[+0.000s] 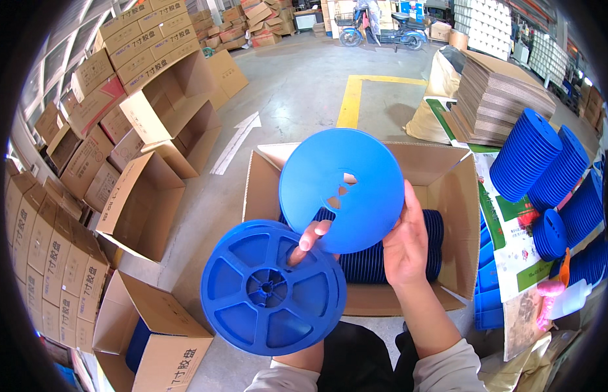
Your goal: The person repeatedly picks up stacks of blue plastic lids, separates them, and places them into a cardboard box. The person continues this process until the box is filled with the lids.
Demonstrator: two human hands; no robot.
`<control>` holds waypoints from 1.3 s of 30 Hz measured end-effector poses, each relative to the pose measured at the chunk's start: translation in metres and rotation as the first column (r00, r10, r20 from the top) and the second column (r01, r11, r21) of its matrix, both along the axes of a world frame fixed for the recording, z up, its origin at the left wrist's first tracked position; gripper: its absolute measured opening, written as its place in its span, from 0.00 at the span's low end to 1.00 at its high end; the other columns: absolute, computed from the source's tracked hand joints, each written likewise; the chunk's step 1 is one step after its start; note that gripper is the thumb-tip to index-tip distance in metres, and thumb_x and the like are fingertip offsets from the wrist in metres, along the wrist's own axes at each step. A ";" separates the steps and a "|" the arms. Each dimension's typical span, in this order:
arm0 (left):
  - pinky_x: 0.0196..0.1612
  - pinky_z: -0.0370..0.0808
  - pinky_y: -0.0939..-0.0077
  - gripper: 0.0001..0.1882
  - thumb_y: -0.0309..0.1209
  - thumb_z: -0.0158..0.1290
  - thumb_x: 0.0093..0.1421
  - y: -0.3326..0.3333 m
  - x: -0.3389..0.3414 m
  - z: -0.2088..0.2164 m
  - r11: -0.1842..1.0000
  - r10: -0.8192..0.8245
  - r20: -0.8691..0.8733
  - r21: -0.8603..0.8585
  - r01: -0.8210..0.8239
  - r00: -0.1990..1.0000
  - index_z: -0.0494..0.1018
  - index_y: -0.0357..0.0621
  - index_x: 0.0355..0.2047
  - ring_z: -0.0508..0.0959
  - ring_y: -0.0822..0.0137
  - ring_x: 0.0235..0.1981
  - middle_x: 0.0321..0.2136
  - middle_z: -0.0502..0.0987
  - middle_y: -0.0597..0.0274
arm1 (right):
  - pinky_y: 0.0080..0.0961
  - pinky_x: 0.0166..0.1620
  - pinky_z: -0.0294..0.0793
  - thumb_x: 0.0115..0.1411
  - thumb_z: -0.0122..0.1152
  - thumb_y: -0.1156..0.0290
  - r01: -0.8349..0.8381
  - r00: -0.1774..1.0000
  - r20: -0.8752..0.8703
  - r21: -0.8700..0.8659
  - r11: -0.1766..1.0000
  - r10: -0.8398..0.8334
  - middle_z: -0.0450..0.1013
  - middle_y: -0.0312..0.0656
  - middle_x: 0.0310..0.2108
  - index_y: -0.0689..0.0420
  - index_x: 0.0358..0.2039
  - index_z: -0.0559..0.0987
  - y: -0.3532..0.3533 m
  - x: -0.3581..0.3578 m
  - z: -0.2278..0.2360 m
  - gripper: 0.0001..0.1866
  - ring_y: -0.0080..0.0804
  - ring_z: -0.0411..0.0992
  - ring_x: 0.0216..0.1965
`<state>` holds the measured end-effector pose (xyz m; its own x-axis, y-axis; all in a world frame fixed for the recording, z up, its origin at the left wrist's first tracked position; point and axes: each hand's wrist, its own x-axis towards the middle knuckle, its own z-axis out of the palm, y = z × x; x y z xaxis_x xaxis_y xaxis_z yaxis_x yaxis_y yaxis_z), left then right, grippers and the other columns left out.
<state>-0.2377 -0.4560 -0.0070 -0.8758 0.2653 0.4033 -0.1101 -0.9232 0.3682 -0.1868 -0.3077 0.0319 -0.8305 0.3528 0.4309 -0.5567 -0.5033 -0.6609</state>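
Note:
My left hand (307, 243) is mostly hidden behind a dark blue plastic reel (237, 291) with spoke-like ribs and a round hub, which it grips; more blue rims show behind that reel. Its fingertips come out between the reel and a lighter blue round disc (372, 170). Along the lower right edge of this disc, my right hand (408, 245) holds it, thumb and fingers at the rim. Small cutouts and a slot show near the disc's middle. Below both hands stands an open cardboard box (462, 209) with rows of blue reels (366, 271) packed inside.
On the right, a table carries stacks of blue reels (523, 157), an orange-handled tool (565, 266) and a white bottle (571, 299). Flattened cardboard (500, 98) is piled behind. Open boxes (144, 202) and stacked cartons (52, 261) line the left. An electric scooter (382, 32) stands far back.

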 end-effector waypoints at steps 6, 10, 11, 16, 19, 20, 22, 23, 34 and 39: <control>0.61 0.66 0.60 0.24 0.38 0.46 0.68 -0.013 0.023 0.033 0.702 0.174 -0.292 -0.633 -0.326 0.941 0.58 0.51 0.63 0.70 0.62 0.55 0.49 0.72 0.62 | 0.35 0.63 0.58 0.61 0.51 0.39 0.210 0.976 -0.095 0.167 0.963 -0.197 0.57 0.49 0.63 0.60 0.67 0.54 0.022 0.003 0.002 0.45 0.35 0.60 0.61; 0.57 0.70 0.60 0.22 0.37 0.46 0.68 -0.011 -0.002 -0.013 0.647 0.277 -0.019 -0.736 -0.201 0.961 0.61 0.48 0.61 0.74 0.60 0.51 0.48 0.75 0.58 | 0.36 0.68 0.46 0.61 0.29 0.28 0.166 0.973 0.035 0.581 0.797 -0.228 0.50 0.50 0.68 0.58 0.70 0.46 0.034 -0.003 -0.028 0.51 0.40 0.49 0.68; 0.55 0.72 0.61 0.21 0.36 0.46 0.68 -0.006 -0.018 -0.041 0.730 0.261 0.168 -0.679 -0.080 0.951 0.62 0.47 0.60 0.75 0.59 0.50 0.50 0.74 0.57 | 0.36 0.69 0.43 0.62 0.25 0.28 0.103 0.973 0.113 0.574 0.812 -0.203 0.49 0.50 0.69 0.58 0.70 0.45 0.038 -0.007 -0.044 0.51 0.40 0.47 0.69; 0.50 0.74 0.60 0.22 0.15 0.44 0.59 -0.004 -0.027 -0.077 0.593 0.326 0.498 -0.770 0.237 0.803 0.68 0.42 0.53 0.76 0.58 0.47 0.46 0.76 0.55 | 0.35 0.69 0.46 0.64 0.24 0.31 -0.055 0.858 0.513 0.165 0.985 -0.038 0.54 0.48 0.67 0.60 0.67 0.55 0.041 -0.010 -0.086 0.47 0.38 0.51 0.68; 0.54 0.71 0.61 0.28 0.12 0.48 0.54 0.009 -0.009 -0.077 0.621 0.277 0.544 -0.731 0.285 0.792 0.64 0.43 0.57 0.74 0.58 0.51 0.50 0.73 0.55 | 0.35 0.66 0.55 0.65 0.28 0.33 -0.077 0.820 0.570 0.009 0.997 0.059 0.61 0.47 0.62 0.62 0.64 0.60 0.054 -0.015 -0.124 0.44 0.36 0.58 0.63; 0.56 0.69 0.60 0.31 0.14 0.50 0.54 0.006 -0.007 -0.083 0.648 0.210 0.525 -0.707 0.285 0.825 0.62 0.45 0.59 0.72 0.58 0.53 0.52 0.71 0.55 | 0.36 0.63 0.60 0.65 0.30 0.33 -0.073 0.816 0.575 -0.003 0.997 0.061 0.65 0.45 0.58 0.59 0.61 0.64 0.050 -0.016 -0.127 0.42 0.36 0.62 0.59; 0.60 0.65 0.58 0.35 0.17 0.53 0.54 -0.001 -0.005 -0.091 0.689 0.104 0.501 -0.659 0.301 0.859 0.58 0.47 0.62 0.68 0.58 0.57 0.56 0.67 0.56 | 0.37 0.63 0.60 0.66 0.30 0.34 -0.095 0.770 0.627 -0.067 0.993 0.116 0.65 0.44 0.58 0.57 0.62 0.64 0.052 -0.015 -0.131 0.41 0.37 0.62 0.60; 0.61 0.63 0.57 0.36 0.20 0.55 0.55 -0.003 -0.004 -0.085 0.705 0.066 0.503 -0.635 0.317 0.862 0.56 0.48 0.63 0.66 0.58 0.59 0.58 0.65 0.56 | 0.37 0.63 0.60 0.66 0.29 0.34 -0.104 0.744 0.653 -0.097 0.990 0.142 0.65 0.44 0.59 0.56 0.62 0.64 0.053 -0.016 -0.133 0.41 0.38 0.62 0.60; 0.64 0.57 0.42 0.38 0.61 0.37 0.64 -0.034 -0.054 -0.117 0.804 -0.038 0.741 -0.376 0.460 0.671 0.59 0.47 0.65 0.61 0.46 0.63 0.64 0.61 0.51 | 0.41 0.70 0.28 0.56 0.41 0.27 -0.196 0.945 0.312 0.780 0.595 -0.097 0.31 0.50 0.73 0.58 0.71 0.39 0.039 -0.027 -0.120 0.57 0.45 0.26 0.73; 0.64 0.58 0.47 0.34 0.56 0.36 0.65 -0.018 -0.089 -0.146 0.924 -0.132 0.702 -0.169 0.343 0.700 0.62 0.43 0.62 0.64 0.49 0.61 0.61 0.65 0.50 | 0.44 0.70 0.30 0.65 0.42 0.40 -0.023 0.915 0.235 0.843 0.538 -0.327 0.40 0.51 0.72 0.58 0.70 0.48 0.034 -0.073 -0.133 0.44 0.48 0.30 0.73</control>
